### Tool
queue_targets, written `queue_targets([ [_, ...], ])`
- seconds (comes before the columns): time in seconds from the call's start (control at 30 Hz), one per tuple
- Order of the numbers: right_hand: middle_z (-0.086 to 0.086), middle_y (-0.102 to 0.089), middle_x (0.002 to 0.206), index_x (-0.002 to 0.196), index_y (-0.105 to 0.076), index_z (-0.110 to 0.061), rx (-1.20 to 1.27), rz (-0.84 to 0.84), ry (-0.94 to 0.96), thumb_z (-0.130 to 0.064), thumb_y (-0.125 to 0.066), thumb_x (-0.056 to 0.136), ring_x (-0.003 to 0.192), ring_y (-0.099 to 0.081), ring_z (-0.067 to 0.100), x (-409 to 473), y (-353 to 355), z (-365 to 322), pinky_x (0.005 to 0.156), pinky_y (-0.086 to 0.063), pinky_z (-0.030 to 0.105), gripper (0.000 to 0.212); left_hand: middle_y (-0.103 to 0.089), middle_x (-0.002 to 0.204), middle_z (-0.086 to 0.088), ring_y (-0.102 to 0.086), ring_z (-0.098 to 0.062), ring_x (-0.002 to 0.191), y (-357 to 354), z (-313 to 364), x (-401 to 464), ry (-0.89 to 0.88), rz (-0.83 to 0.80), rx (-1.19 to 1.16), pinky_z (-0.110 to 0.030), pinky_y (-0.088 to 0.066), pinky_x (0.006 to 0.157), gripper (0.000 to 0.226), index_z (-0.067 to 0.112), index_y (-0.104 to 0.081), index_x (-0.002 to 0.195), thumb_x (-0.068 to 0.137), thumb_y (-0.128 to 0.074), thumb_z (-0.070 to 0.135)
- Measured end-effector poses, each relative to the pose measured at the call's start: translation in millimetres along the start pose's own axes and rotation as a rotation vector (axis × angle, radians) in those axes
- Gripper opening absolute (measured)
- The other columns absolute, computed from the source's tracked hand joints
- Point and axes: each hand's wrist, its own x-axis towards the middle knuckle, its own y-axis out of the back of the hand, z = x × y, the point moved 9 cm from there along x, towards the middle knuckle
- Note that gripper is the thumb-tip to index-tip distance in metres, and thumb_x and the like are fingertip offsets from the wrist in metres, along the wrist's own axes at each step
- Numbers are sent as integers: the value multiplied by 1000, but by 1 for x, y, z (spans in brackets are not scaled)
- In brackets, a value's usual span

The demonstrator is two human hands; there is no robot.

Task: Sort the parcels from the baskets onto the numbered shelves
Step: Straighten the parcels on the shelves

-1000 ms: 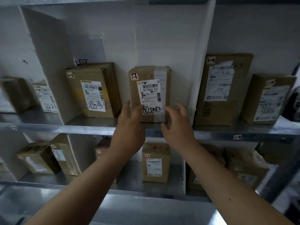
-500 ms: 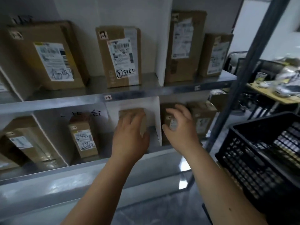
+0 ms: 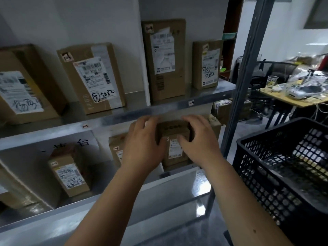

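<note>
A small brown parcel [image 3: 173, 129] with a white label stands upright in the right compartment of the lower shelf [image 3: 177, 180]. My left hand [image 3: 142, 148] grips its left side, fingers curled over the top edge. On the other side my right hand [image 3: 200, 144] grips it, with the thumb on the front face. Another parcel [image 3: 116, 148] stands just left of it, partly hidden by my left hand. A black plastic basket [image 3: 276, 174] sits at the right; what lies inside is too blurred to tell.
The upper shelf [image 3: 124, 117] carries several upright parcels, one marked 5082 [image 3: 92, 77] and a tall one [image 3: 165, 59]. A labelled parcel [image 3: 69, 173] stands lower left. A grey shelf post [image 3: 243, 77] rises beside the basket. A cluttered table [image 3: 291, 99] is behind it.
My view swung right and down from the upper shelf. Both hands dropped from the 5082 parcel to the lower shelf and now grip a small parcel in the right compartment.
</note>
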Motion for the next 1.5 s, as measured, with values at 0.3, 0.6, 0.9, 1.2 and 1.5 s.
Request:
queue_targets([
  [0.3, -11, -43, 149, 147, -52, -29, 24, -52, 172, -23, -75, 91, 135, -44, 9, 102, 30, 34, 115, -44, 36, 61, -36, 161, -2, -39, -25, 147, -34, 37, 85, 82, 165, -21, -46, -45, 114, 70, 30, -43, 154, 91, -72, 22],
  [0.6, -1, -34, 157, 157, -37, -37, 104, -140, 305, -20, -76, 91, 141, -41, 20, 184, 21, 34, 117, -42, 38, 78, -27, 165, -9, -41, -36, 145, -48, 49, 141, 223, 347, 8, -54, -47, 112, 66, 32, -38, 153, 95, -63, 11],
  [0.9, -9, -21, 162, 159, -11, -54, 172, -278, 343, -12, -73, 93, 144, -39, 20, 214, 1, 35, 114, -42, 36, 101, -15, 169, -9, -35, -41, 149, -60, 37, 155, 360, 337, 106, -59, -49, 109, 75, 31, -38, 155, 89, -62, 5],
  [1.2, -2, -36, 158, 162, -9, -51, 201, -330, 325, -12, -71, 96, 141, -43, 15, 218, -5, 37, 111, -38, 29, 98, -7, 169, -10, -25, -39, 151, -65, 39, 159, 399, 233, 211, -57, -46, 112, 84, 32, -34, 159, 86, -66, 7],
  [1.5, 0, -44, 154, 159, -38, -29, 124, -169, 273, -8, -71, 94, 138, -42, 12, 194, 22, 47, 109, -31, 12, 75, -23, 166, -12, -40, -41, 139, -66, 53, 151, 239, 196, 217, -58, -47, 109, 71, 31, -43, 149, 86, -70, 14],
])
